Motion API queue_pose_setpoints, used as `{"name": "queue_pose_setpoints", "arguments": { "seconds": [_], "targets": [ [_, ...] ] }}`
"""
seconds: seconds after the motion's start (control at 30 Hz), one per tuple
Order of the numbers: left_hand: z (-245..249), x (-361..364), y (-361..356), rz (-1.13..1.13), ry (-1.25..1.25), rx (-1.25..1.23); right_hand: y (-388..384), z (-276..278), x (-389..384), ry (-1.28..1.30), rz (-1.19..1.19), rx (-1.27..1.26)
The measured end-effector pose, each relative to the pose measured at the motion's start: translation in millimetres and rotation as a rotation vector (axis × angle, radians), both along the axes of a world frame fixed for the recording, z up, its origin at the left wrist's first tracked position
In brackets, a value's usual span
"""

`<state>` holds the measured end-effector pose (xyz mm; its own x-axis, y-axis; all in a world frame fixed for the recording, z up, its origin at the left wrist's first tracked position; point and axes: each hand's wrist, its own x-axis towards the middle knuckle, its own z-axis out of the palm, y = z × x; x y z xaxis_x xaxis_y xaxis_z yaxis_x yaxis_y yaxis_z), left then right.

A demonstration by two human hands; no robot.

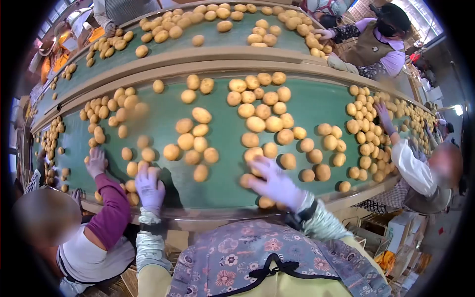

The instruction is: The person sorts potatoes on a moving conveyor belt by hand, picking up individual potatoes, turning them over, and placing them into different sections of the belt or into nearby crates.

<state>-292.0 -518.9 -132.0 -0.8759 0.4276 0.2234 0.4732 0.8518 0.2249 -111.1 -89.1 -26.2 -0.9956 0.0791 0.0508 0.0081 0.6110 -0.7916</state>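
Round yellow potatoes (256,124) lie in loose clusters on a green conveyor belt (225,173). My left hand (150,189), in a pale lavender glove, is over the belt's near side, its stretched fingers at a few potatoes (132,169); its fingertips partly cover one. Further right, my right hand (277,184), gloved alike, spreads its fingers over potatoes near the front edge. One potato (246,180) sits at its fingertips, and another (266,202) lies below the palm. Neither hand visibly grips a potato.
A wooden rail (183,64) divides this belt from a second belt (217,38) with more potatoes. A co-worker's purple sleeve (111,203) reaches in at left, a white sleeve (414,161) at right. Another person (378,42) works across the belts. Boxes (398,227) stand lower right.
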Motion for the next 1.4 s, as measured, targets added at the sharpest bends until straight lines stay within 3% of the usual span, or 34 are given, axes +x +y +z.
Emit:
{"name": "queue_pose_setpoints", "arguments": {
  "seconds": [0.07,0.1,0.13,0.2,0.27,0.33,0.4,0.5,0.53,0.57,0.6,0.67,0.77,0.83,0.9,0.97,1.0,1.07,1.1,1.13,1.17,1.2,1.23,1.27,1.33,1.37,1.4],
  "targets": [
    [13,-2,-16,0.11,0.168,0.044,18,-25,-64,0.03,-0.117,0.063],
    [22,4,-18,0.074,0.159,0.112,36,13,-107,-0.041,-0.052,0.098],
    [27,13,-17,0.035,0.15,0.185,66,-37,-146,0.549,-0.023,0.818],
    [36,45,-6,-0.02,0.034,0.251,95,-34,-213,0.106,-0.248,0.796],
    [20,66,-4,-0.042,-0.047,0.277,95,-23,-257,-0.431,-0.243,0.737],
    [16,65,-9,-0.07,-0.024,0.255,85,-46,-261,-0.338,-0.279,0.741],
    [7,57,-21,0.005,-0.011,0.282,59,-48,-254,-0.421,-0.023,0.815],
    [-2,43,-44,0.052,-0.045,0.323,-15,-91,-204,-0.196,0.077,0.441],
    [-5,41,-52,0.05,-0.048,0.328,-43,-103,-186,-0.131,0.09,0.502],
    [-6,38,-60,0.035,-0.039,0.331,-63,-89,-171,-0.121,0.073,0.424],
    [-7,36,-67,0.022,-0.031,0.332,-62,-45,-168,-0.272,0.219,0.196],
    [-3,30,-77,0.007,-0.011,0.325,-28,-54,-167,0.007,-0.038,0.398],
    [3,24,-91,0.004,-0.025,0.316,87,-35,-172,0.086,-0.387,0.586],
    [8,18,-101,-0.007,-0.034,0.314,132,-19,-176,-0.505,-0.49,0.491],
    [13,12,-113,-0.024,-0.055,0.32,129,-25,-182,-0.551,-0.419,0.342],
    [15,5,-124,-0.028,-0.03,0.314,95,-28,-190,-0.586,-0.391,0.347],
    [15,2,-131,-0.043,-0.011,0.316,72,-32,-194,-0.555,-0.198,0.472],
    [17,-4,-139,-0.058,0.001,0.297,9,-46,-203,-0.699,-0.115,0.062],
    [28,-2,-126,-0.075,-0.13,0.424,-31,-63,-201,-0.551,0.0,0.039],
    [40,0,-112,-0.091,-0.264,0.553,-87,-45,-205,-0.536,0.023,0.189],
    [53,-5,-101,-0.273,-0.258,0.496,-126,-63,-208,-0.504,-0.096,0.297],
    [64,-8,-94,-0.454,-0.252,0.433,-160,-61,-209,-0.47,-0.129,0.097],
    [59,-5,-93,-0.575,-0.238,0.335,-180,-49,-213,-0.561,0.067,-0.041],
    [53,-9,-97,-0.697,-0.22,0.233,-195,-45,-213,-0.555,0.072,-0.049],
    [47,-35,-120,-0.709,-0.324,0.257,-225,-37,-205,-0.743,0.143,-0.888],
    [31,-53,-145,-0.557,-0.208,0.08,-232,-27,-195,-0.73,0.132,-0.897],
    [18,-70,-169,-0.411,-0.093,-0.091,-237,-10,-178,-0.658,0.056,-1.133]
  ]
}}
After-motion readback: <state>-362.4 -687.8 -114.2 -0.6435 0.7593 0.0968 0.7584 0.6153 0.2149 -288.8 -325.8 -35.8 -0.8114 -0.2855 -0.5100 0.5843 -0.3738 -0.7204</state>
